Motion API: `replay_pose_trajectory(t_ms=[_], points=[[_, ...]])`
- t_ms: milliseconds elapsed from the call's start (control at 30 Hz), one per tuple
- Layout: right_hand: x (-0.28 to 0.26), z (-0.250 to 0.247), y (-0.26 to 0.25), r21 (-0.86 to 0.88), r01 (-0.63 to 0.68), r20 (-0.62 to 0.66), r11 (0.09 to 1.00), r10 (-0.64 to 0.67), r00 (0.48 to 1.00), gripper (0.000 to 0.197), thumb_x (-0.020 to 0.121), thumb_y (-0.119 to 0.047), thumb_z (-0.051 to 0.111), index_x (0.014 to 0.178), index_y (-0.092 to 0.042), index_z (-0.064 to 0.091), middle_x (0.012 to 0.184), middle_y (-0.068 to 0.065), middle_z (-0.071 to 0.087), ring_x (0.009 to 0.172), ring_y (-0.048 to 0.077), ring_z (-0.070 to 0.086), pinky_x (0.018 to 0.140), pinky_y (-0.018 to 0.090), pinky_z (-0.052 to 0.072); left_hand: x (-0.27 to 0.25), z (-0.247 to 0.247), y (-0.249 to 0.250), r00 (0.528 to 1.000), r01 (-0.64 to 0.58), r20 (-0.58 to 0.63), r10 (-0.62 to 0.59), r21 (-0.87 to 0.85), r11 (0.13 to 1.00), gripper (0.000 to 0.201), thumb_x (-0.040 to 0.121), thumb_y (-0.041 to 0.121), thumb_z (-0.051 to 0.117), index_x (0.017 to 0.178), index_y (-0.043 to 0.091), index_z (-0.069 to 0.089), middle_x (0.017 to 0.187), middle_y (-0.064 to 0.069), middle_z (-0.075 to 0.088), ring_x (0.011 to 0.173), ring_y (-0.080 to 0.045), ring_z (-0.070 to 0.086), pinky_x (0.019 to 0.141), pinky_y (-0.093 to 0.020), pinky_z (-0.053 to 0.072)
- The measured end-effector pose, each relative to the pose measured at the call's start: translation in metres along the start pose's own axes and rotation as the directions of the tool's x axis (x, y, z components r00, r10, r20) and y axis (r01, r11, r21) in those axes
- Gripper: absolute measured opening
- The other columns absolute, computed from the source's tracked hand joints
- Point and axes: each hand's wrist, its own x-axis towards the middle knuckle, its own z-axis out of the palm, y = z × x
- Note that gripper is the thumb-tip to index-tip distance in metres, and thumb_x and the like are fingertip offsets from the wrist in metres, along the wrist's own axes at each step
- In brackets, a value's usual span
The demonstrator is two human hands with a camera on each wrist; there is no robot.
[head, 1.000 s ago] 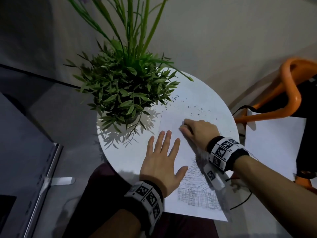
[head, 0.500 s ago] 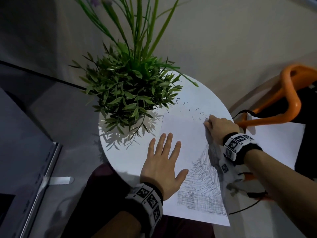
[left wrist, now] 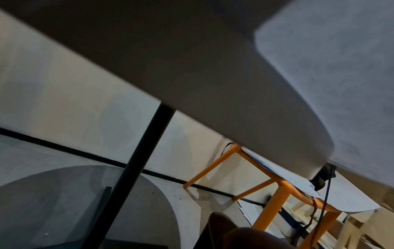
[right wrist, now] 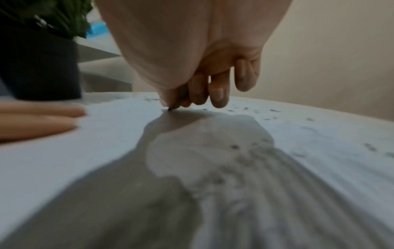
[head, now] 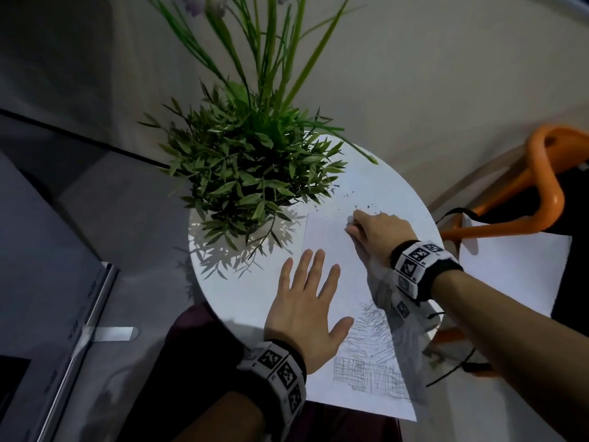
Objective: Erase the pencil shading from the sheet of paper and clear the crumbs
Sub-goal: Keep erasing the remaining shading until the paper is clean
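A white sheet of paper (head: 331, 250) lies on the round white table (head: 242, 291). Pencil shading (head: 369, 362) covers the sheet's near right part. My left hand (head: 306, 301) presses flat on the sheet, fingers spread. My right hand (head: 376, 231) is at the sheet's far edge, fingers curled, pinching a small eraser that is mostly hidden. In the right wrist view the eraser's dark tip (right wrist: 169, 109) touches the paper (right wrist: 106, 143) under my right hand (right wrist: 181, 101). Dark crumbs (head: 350, 194) lie scattered on the table past the far edge. The left wrist view shows only the table's underside.
A leafy potted plant (head: 255, 173) stands on the table's far left, close to the sheet's corner. An orange chair (head: 541, 193) with loose white papers (head: 510, 269) on it is to the right. The sheet's near edge overhangs the table.
My right hand swept right along the sheet's far edge, then came back left a little. The left hand has stayed flat on the sheet.
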Motion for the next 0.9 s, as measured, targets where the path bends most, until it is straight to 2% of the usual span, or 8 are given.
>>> replay_pose_trajectory(t_ms=[100,167,333,500,667,767,833,900], points=[[-0.011,0.001,-0.018,0.055,0.120,-0.019,0.991,-0.119,0.993,0.025,0.102,-0.050,0.030,0.096,-0.028,0.040,0.087,0.003,0.063,0.070,0.025,0.051,0.064,0.032,0.038,0.000,-0.001,0.000,1.000,-0.008,0.000,0.008,-0.004,1.000,0.081,0.096,0.069,0.009,0.157,0.022,-0.017,0.158,-0.012,-0.035,0.144,-0.031,-0.038,0.116,-0.057,-0.020],[-0.022,0.004,-0.031,0.046,0.216,0.004,0.975,-0.216,0.976,0.028,0.102,-0.052,0.030,0.099,-0.029,0.045,0.084,-0.001,0.062,0.069,0.023,0.052,0.063,0.031,0.037,0.001,-0.001,0.000,1.000,-0.004,-0.008,0.004,-0.001,1.000,0.081,0.096,0.069,0.009,0.157,0.021,-0.017,0.158,-0.012,-0.034,0.144,-0.031,-0.037,0.115,-0.057,-0.021],[0.007,-0.006,-0.011,-0.026,0.050,0.005,0.998,-0.050,0.999,0.030,0.103,-0.047,0.029,0.105,-0.023,0.047,0.094,0.007,0.067,0.083,0.032,0.060,0.066,0.032,0.036,0.000,0.000,0.000,1.000,0.001,-0.015,-0.001,-0.011,1.000,0.081,0.096,0.069,0.009,0.158,0.022,-0.016,0.158,-0.013,-0.033,0.144,-0.032,-0.036,0.115,-0.056,-0.022],[-0.010,-0.002,-0.037,0.071,0.231,0.055,0.970,-0.235,0.970,0.031,0.102,-0.050,0.034,0.109,-0.026,0.051,0.091,0.001,0.065,0.082,0.027,0.060,0.069,0.033,0.041,0.001,-0.001,0.000,1.000,-0.002,-0.024,0.001,-0.029,1.000,0.081,0.097,0.068,0.011,0.159,0.021,-0.009,0.165,-0.013,-0.017,0.148,-0.033,-0.029,0.116,-0.056,-0.022],[0.010,-0.010,-0.024,-0.043,0.083,0.009,0.996,-0.082,0.997,0.029,0.104,-0.046,0.029,0.108,-0.022,0.046,0.097,0.007,0.067,0.085,0.031,0.060,0.069,0.032,0.035,-0.002,-0.003,0.001,1.000,0.000,-0.019,-0.001,-0.033,0.999,0.080,0.097,0.068,0.012,0.159,0.021,-0.010,0.166,-0.014,-0.008,0.149,-0.034,-0.025,0.117,-0.056,-0.020],[0.000,-0.010,-0.038,0.037,0.145,0.010,0.989,-0.146,0.989,0.024,0.103,-0.047,0.033,0.099,-0.026,0.045,0.086,0.001,0.061,0.077,0.027,0.055,0.066,0.031,0.034,-0.002,-0.005,0.002,1.000,-0.011,-0.012,0.011,-0.022,1.000,0.080,0.097,0.068,0.012,0.159,0.020,-0.005,0.166,-0.015,-0.007,0.149,-0.035,-0.025,0.116,-0.056,-0.022],[-0.010,-0.001,-0.048,0.071,0.210,-0.009,0.975,-0.210,0.978,0.028,0.101,-0.050,0.034,0.102,-0.026,0.050,0.084,0.000,0.064,0.077,0.028,0.061,0.065,0.032,0.037,0.001,-0.003,0.000,1.000,-0.008,-0.018,0.007,-0.018,1.000,0.080,0.098,0.068,0.013,0.160,0.019,0.000,0.166,-0.016,-0.004,0.150,-0.036,-0.022,0.115,-0.057,-0.023],[-0.003,0.003,-0.044,0.020,0.181,-0.047,0.983,-0.180,0.983,0.033,0.102,-0.051,0.030,0.105,-0.025,0.051,0.086,0.002,0.069,0.079,0.030,0.064,0.069,0.034,0.042,0.002,-0.003,0.000,1.000,-0.014,-0.021,0.013,-0.025,1.000,0.080,0.097,0.068,0.013,0.160,0.021,-0.002,0.166,-0.015,-0.002,0.150,-0.035,-0.021,0.115,-0.056,-0.022]])
